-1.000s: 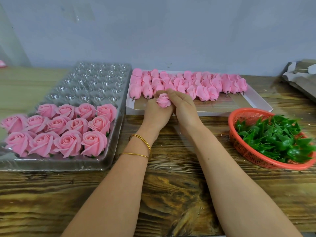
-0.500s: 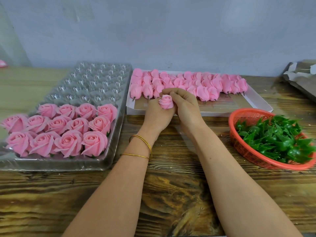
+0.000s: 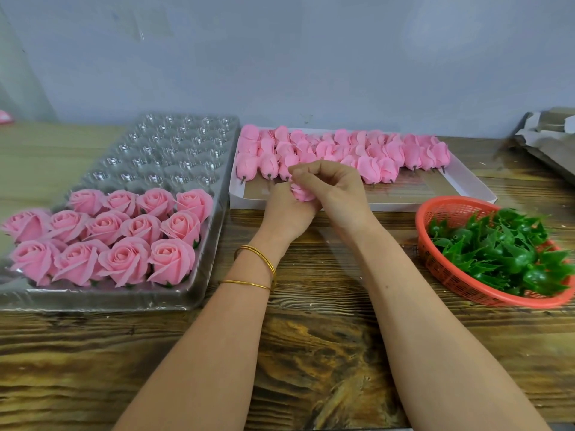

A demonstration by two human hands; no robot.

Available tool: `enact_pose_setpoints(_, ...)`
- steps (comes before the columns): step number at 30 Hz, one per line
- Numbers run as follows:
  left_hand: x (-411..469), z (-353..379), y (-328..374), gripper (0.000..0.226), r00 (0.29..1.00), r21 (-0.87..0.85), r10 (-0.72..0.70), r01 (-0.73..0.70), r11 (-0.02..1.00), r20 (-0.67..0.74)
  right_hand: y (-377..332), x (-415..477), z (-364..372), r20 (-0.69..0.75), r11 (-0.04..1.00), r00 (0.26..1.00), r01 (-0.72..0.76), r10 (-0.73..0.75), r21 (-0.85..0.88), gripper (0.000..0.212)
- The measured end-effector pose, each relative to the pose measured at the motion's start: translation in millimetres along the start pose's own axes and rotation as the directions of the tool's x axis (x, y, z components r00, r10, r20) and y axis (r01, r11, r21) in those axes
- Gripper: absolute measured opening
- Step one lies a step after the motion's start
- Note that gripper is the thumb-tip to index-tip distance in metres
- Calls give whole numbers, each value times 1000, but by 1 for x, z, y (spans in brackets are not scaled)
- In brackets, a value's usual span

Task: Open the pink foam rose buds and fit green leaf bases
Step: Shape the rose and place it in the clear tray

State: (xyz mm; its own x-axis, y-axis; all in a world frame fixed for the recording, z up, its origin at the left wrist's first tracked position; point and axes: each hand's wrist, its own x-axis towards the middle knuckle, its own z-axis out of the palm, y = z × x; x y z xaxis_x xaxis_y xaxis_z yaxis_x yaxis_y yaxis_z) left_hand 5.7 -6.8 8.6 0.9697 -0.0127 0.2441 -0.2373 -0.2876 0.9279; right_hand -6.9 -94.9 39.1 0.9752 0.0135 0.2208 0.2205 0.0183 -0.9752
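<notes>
Rose bud (image 3: 303, 194): held between both grips above the table (image 3: 311, 353), at the near edge of the white tray (image 3: 466, 185).

Left grip (image 3: 286, 209): fingers curled round the bud from below.

Right grip (image 3: 339, 194): fingers curled over the bud's top, pinching its petals.

Change from 0.5 s earlier: the right fingers now cover most of the bud, which then faced up in plain view. Both grips remain at the same spot.

Unopened buds (image 3: 373, 150) lie in the white tray. Leaf bases (image 3: 497, 250) fill the orange basket (image 3: 435, 206) at right
</notes>
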Motion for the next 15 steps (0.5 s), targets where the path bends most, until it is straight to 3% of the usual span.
enact_pose_setpoints(15,2,2,-7,20,1000,19,16,-16,1000,-11,9,3,2,-50,968,992,100,-115,-232,32)
